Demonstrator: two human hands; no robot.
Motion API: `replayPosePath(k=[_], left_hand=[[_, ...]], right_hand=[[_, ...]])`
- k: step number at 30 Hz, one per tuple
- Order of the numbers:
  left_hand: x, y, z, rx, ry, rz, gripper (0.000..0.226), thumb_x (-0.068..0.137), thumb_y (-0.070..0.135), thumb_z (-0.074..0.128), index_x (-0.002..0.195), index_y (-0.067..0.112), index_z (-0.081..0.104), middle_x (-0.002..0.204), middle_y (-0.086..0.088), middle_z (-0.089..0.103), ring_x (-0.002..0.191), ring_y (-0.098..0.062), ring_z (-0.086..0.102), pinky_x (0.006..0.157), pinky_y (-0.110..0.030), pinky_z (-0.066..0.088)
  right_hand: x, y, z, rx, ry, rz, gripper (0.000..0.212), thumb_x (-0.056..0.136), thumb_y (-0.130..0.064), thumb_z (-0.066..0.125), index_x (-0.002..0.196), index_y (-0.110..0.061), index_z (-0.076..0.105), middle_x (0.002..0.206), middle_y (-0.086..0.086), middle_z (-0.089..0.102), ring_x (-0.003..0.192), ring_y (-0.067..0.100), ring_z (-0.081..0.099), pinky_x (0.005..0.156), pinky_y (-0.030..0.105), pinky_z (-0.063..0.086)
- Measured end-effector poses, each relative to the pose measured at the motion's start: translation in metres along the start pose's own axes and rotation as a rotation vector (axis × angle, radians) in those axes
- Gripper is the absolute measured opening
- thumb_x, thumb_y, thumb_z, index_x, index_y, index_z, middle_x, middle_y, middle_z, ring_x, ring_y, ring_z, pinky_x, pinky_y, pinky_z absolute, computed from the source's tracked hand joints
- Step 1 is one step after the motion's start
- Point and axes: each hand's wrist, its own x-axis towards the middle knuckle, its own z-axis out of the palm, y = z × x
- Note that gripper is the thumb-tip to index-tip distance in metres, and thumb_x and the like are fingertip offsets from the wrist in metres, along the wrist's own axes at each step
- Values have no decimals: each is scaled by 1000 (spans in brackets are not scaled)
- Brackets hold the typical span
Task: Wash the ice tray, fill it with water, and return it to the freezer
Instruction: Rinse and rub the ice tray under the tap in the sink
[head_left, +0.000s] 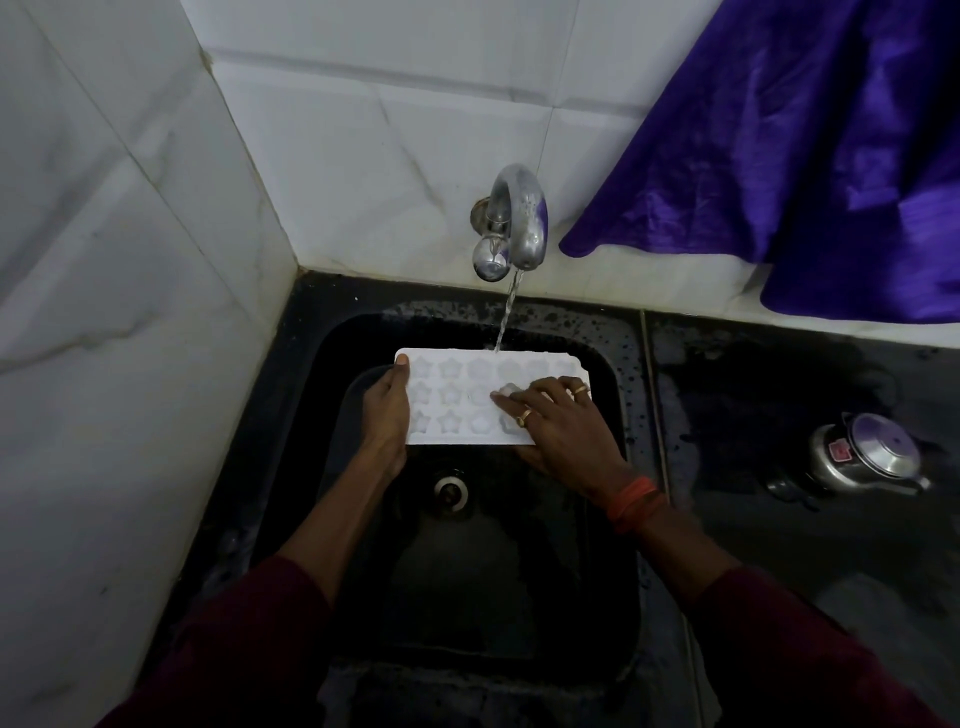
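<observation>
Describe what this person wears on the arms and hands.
Both arms are in dark maroon: the left sleeve and right sleeve leave the forearms bare. The right hand carries two gold-coloured rings on its fingers, and orange-red thread bands circle its wrist. The left hand shows no ring or band.

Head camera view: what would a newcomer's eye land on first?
The white ice tray stands out most, held over the black sink: the left hand grips its left edge and the right hand lies flat across its star-shaped cells. Water runs from the steel tap onto the tray's far edge. A bright purple cloth hangs at upper right.
</observation>
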Motion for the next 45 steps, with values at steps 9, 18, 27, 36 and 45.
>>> replayPosePath(k=[9, 18, 27, 36, 45], left_hand=[[-1, -1, -3, 7, -4, 7, 32, 97, 49, 55, 85, 23, 71, 95, -6, 76, 90, -27, 73, 84, -48, 59], [-4, -5, -8, -26, 2, -14, 31, 99, 46, 51, 90, 22, 69, 101, -7, 74, 94, -27, 72, 85, -47, 59], [-3, -8, -11, -32, -7, 2, 34, 97, 50, 54, 96, 20, 71, 104, -7, 75, 95, -27, 73, 87, -51, 58], [-6, -13, -11, -54, 1, -44, 33, 97, 49, 54, 95, 21, 72, 102, -7, 75, 93, -28, 73, 84, -49, 59], [-3, -9, -12, -61, 2, -30, 33, 96, 49, 55, 94, 21, 72, 103, -8, 76, 95, -28, 73, 87, -52, 58]], right_hand=[[4, -11, -9, -73, -66, 99, 78, 63, -51, 74, 129, -12, 62, 98, 0, 69, 91, 24, 61, 85, 40, 35], [11, -3, -9, 195, -253, 168, 69, 69, -48, 75, 130, -24, 55, 113, 2, 63, 110, 24, 54, 92, 38, 35], [11, -7, -18, -38, -268, 134, 76, 61, -64, 77, 123, -21, 63, 100, 8, 63, 99, 31, 58, 91, 46, 44], [17, -6, -25, 214, -262, 206, 69, 64, -56, 80, 122, -23, 62, 107, 0, 63, 110, 23, 51, 102, 37, 21], [-18, -5, 1, 22, 160, -42, 32, 90, -42, 58, 103, -19, 75, 106, -2, 71, 92, 25, 64, 88, 40, 37]])
